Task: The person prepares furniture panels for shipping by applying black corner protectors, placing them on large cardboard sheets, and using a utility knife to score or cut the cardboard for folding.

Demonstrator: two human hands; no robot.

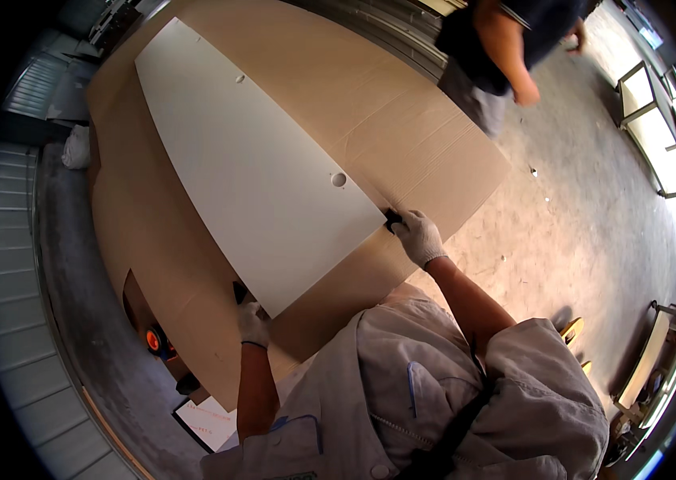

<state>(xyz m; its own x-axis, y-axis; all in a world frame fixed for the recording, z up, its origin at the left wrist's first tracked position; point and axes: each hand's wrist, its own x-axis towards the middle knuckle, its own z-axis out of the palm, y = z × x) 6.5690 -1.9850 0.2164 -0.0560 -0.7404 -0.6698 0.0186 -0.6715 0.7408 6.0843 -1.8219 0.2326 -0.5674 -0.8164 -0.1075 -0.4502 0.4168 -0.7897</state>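
Observation:
A long white panel [250, 160] with two small round holes lies flat on a big sheet of brown cardboard [402, 112]. My left hand [252, 324], in a white glove, grips the panel's near left corner, where a small black piece [239, 291] sits on the edge. My right hand [418, 236], also gloved, holds the near right corner, with its fingers on another black piece [392, 218]. My grey shirt fills the lower middle of the view.
Another person [506, 48] in a dark top stands at the far right end of the cardboard. Metal frames [658, 128] lean at the right on the concrete floor. An orange and black tool [156, 342] and a white sheet [208, 420] lie below the cardboard's near edge.

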